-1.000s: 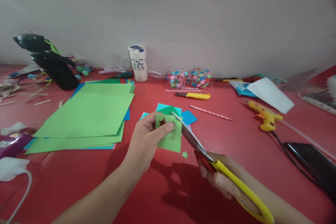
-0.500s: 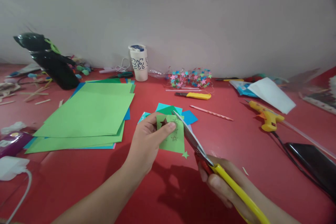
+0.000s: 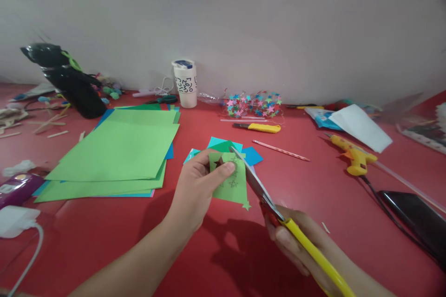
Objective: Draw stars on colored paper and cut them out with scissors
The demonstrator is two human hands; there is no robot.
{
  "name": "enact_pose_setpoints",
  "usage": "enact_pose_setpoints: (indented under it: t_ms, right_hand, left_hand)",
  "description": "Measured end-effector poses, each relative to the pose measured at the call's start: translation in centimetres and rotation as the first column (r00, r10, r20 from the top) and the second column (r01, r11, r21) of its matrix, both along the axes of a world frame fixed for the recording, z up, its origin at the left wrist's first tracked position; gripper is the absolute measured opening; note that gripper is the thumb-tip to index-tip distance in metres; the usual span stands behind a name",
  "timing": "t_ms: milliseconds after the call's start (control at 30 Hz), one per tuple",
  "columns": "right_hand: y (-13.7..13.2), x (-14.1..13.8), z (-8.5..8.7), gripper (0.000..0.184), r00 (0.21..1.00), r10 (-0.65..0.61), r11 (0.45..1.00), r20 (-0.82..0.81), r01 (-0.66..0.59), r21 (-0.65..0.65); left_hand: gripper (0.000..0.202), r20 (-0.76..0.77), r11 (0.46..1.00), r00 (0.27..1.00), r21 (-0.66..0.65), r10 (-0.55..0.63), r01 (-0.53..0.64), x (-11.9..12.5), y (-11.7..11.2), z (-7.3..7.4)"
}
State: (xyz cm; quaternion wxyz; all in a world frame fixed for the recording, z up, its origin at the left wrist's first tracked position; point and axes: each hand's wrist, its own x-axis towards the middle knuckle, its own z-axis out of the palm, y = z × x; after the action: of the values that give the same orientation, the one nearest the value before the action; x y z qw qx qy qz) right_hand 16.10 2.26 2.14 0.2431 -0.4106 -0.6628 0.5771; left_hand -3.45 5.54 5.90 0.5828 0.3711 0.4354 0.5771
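My left hand (image 3: pixel 197 185) pinches a small square of light green paper (image 3: pixel 230 190) between thumb and fingers. Pencilled stars are drawn on the square, and a star-shaped hole shows near my thumb. My right hand (image 3: pixel 296 236) is closed around scissors (image 3: pixel 306 246) with a yellow and red handle. The blades point up and left, along the paper's right upper edge, with the tip near its top. A small green cut-out star (image 3: pixel 246 205) shows at the paper's lower right corner. Behind my left hand lie blue and green paper pieces (image 3: pixel 252 155).
Green sheets (image 3: pixel 114 148) are stacked at left, near a black bottle (image 3: pixel 75 88) and a white cup (image 3: pixel 186 84). A yellow cutter (image 3: pixel 261 128), a pencil (image 3: pixel 280 150) and star garlands (image 3: pixel 252 104) lie beyond my hands. A glue gun (image 3: pixel 353 153) and black phone-like slab (image 3: pixel 414 218) are at right.
Hardly anything differs. The paper and my left hand sit very slightly further right, and the scissors keep nearly the same place and angle.
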Motion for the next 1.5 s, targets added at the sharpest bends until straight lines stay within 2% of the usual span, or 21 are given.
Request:
enact_pose_setpoints:
  t_ms: [467, 600, 733, 833, 900, 1100, 1167, 1333, 1400, 1500]
  right_hand:
    - [0.1, 0.1, 0.1, 0.051, 0.998, 0.003, 1.0, 0.059, -0.003, -0.002]
    - [0.1, 0.0, -0.1, 0.052, 0.996, -0.02, 0.999, 0.082, 0.017, 0.041]
    - [-0.2, -0.2, 0.4, 0.054, 0.991, -0.08, 0.993, 0.105, 0.07, 0.095]
    - [-0.4, -0.3, 1.0, 0.05, 0.984, -0.148, 0.985, 0.103, 0.137, 0.103]
    - [-0.4, -0.2, 1.2, 0.05, 0.98, -0.18, 0.977, 0.089, 0.168, 0.127]
    - [0.2, 0.3, 0.1, 0.047, 0.978, -0.165, 0.956, 0.129, 0.126, 0.266]
    - [0.3, 0.5, -0.4, 0.046, 0.975, -0.146, 0.951, 0.164, 0.093, 0.294]
    - [0.3, 0.6, -0.7, 0.045, 0.97, -0.155, 0.946, 0.186, 0.091, 0.312]
    - [0.3, 0.6, -0.6, 0.045, 0.973, -0.152, 0.946, 0.176, 0.091, 0.311]
    - [0.2, 0.3, -0.4, 0.044, 0.979, -0.134, 0.951, 0.156, 0.083, 0.298]
  left_hand:
    - [0.008, 0.027, 1.0, 0.999, 0.011, -0.018, 0.018, 0.0, 0.0, 0.2]
    - [0.007, 0.076, 0.999, 0.996, 0.002, -0.048, 0.048, -0.2, 0.0, 0.2]
    - [0.005, 0.194, 0.989, 0.971, -0.026, -0.14, 0.148, -0.3, 0.1, 0.1]
    - [0.003, 0.315, 0.952, 0.912, -0.07, -0.263, 0.299, -0.1, 0.1, -0.1]
    - [0.003, 0.372, 0.935, 0.882, -0.088, -0.288, 0.343, 0.0, 0.1, -0.2]
    - [0.007, 0.477, 0.959, 0.872, -0.178, -0.113, 0.221, -0.3, 0.5, 0.4]
    - [0.005, 0.499, 0.96, 0.861, -0.182, -0.098, 0.215, -0.4, 0.6, 0.6]
    - [0.009, 0.59, 0.975, 0.8, -0.095, -0.109, 0.203, -0.6, 0.3, 0.7]
    - [0.013, 0.555, 0.98, 0.824, -0.072, -0.115, 0.185, -0.4, -0.1, 0.8]
    - [0.017, 0.381, 0.989, 0.914, 0.006, -0.139, 0.148, 0.0, -0.6, 0.9]
